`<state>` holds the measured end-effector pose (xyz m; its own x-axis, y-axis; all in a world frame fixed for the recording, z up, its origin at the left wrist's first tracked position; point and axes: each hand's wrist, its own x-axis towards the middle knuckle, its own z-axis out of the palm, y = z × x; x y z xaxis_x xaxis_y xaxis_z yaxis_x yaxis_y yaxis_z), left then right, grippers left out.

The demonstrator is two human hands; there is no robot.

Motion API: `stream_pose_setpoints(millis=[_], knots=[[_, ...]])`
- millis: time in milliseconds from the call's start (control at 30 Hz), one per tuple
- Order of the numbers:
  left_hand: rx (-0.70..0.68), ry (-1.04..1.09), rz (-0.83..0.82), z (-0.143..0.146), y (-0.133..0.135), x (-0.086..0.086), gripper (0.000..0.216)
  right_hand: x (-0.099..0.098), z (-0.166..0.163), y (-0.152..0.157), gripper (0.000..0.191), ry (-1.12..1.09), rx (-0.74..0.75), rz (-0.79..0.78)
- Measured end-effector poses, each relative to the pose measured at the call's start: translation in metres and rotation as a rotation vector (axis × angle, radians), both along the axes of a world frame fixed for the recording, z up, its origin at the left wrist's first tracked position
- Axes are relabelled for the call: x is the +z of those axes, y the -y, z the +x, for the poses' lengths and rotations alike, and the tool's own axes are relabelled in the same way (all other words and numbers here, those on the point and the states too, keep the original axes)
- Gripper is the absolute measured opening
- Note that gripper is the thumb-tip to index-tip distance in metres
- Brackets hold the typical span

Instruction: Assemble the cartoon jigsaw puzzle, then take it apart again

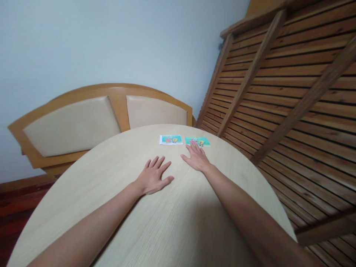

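Note:
My left hand (154,177) lies flat on a round pale wooden table (116,207), palm down, fingers spread, holding nothing. My right hand (196,157) also rests flat and open on the tabletop, a little farther out. Its fingertips reach close to a small teal cartoon picture card (198,141) near the far edge. A second card (170,139) with a white border and similar cartoon figures lies just left of the first, beyond both hands.
A wooden headboard with beige padded panels (72,124) leans on the pale wall behind the table. A slatted wooden frame (283,92) stands tilted along the right side, close to the table's rim. Dark red floor (16,207) shows at lower left.

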<state>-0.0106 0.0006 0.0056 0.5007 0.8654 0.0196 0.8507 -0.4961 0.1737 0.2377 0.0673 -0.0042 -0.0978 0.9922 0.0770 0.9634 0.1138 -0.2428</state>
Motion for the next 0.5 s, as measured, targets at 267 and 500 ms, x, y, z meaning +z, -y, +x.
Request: stream_pose_setpoints(millis=[267, 500], knots=[[0.009, 0.002, -0.006, 0.0, -0.003, 0.0, 0.087, 0.003, -0.006, 0.045, 0.084, 0.035, 0.146, -0.064], [0.008, -0.028, -0.004, 0.001, -0.003, 0.001, 0.095, 0.003, -0.008, 0.074, 0.088, 0.022, 0.207, -0.066]])
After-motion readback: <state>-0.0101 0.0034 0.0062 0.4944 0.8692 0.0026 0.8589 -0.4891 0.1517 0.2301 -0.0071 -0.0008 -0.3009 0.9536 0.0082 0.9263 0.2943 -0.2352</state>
